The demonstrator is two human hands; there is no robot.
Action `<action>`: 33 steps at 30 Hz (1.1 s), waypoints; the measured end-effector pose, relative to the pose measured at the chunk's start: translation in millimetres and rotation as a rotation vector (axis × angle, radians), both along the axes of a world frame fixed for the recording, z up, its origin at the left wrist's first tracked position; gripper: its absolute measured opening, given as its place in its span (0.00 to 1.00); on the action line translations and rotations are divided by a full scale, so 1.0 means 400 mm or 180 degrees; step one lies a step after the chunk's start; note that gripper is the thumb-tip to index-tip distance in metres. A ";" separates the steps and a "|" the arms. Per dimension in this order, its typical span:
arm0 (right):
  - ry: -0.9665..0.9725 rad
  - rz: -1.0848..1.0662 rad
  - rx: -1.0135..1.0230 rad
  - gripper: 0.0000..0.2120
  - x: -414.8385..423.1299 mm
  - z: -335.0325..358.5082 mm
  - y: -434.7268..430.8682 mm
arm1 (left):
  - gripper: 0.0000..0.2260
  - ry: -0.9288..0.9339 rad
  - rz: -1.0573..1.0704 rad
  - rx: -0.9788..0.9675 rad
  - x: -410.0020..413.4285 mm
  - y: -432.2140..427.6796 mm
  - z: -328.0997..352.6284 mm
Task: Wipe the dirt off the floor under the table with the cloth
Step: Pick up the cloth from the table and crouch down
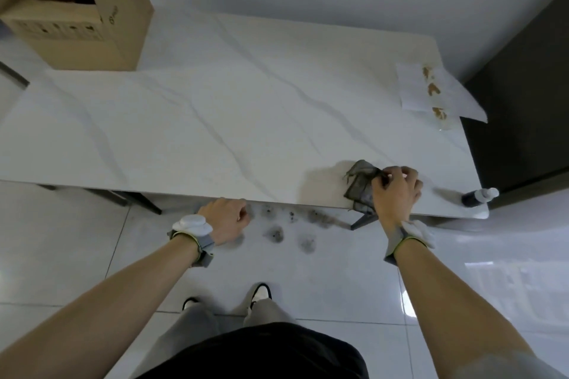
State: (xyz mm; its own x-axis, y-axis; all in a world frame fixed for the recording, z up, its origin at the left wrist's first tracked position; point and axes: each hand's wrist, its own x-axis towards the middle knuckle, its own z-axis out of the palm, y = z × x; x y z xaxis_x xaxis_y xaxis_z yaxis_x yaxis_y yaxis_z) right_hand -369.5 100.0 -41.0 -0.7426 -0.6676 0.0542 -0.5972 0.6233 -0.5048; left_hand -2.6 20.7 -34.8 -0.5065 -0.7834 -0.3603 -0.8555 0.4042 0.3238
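White glossy floor tiles (338,286) run beneath a long marble-patterned table (215,120) set against a pale wall, with an open cardboard box (80,9) at its far left end and a stained sheet of paper (431,89) at the far right. A small dark bottle (478,195) lies on its side near the right front corner.

The dark grey cloth (360,184) lies crumpled on the tabletop close to the front edge. The right hand (397,191) rests on its right side, fingers curled and pinching a fold of the fabric. The left hand (226,218) hangs in front of the table's front edge, fingers loosely curled inward and holding nothing that can be seen.

The dirt (289,224) shows as several dark smudges on the tiles just below the front edge, between the two hands — some of it reaching back under the table, beside a dark table leg (363,220).

Judging by its folds, the cloth is thin, soft and light; it should lift with no effort but will droop and bunch rather than keep a shape. A pinch at one edge is enough to carry it down. For wiping, gathering it into a pad under the flat palm would probably serve better, since a loose corner would only drag across the smooth tile.
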 end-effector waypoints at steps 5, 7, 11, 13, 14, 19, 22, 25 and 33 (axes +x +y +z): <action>-0.1074 0.0365 -0.1003 0.06 0.067 0.114 -0.055 | 0.08 0.0601 0.0236 0.0198 -0.062 -0.032 0.041; -0.1565 0.0550 -0.1096 0.07 0.103 0.153 -0.078 | 0.08 0.0923 0.0279 0.0341 -0.079 -0.047 0.064; -0.2763 0.0862 -0.1012 0.12 0.193 0.196 -0.131 | 0.16 0.1399 0.0384 0.0645 -0.071 -0.071 0.090; -0.3436 0.0698 -0.0990 0.14 0.261 0.211 -0.155 | 0.27 0.1500 0.0557 0.0785 -0.044 -0.076 0.093; -0.3839 0.0551 -0.0970 0.15 0.302 0.216 -0.164 | 0.32 0.1575 0.0666 0.0884 -0.024 -0.077 0.092; -0.5382 0.0495 -0.0540 0.21 0.505 0.227 -0.202 | 0.39 0.1782 0.0865 0.1559 0.130 -0.092 0.077; -0.5632 0.1190 -0.0028 0.36 0.636 0.235 -0.218 | 0.22 0.1568 0.0840 0.1823 0.276 -0.080 0.056; -0.5485 0.1569 0.0019 0.31 0.777 0.226 -0.238 | 0.20 0.1477 0.1174 0.1923 0.435 -0.046 0.021; -0.4541 0.1735 0.0260 0.16 1.100 0.113 -0.285 | 0.15 0.2622 0.2695 0.2333 0.782 0.078 -0.073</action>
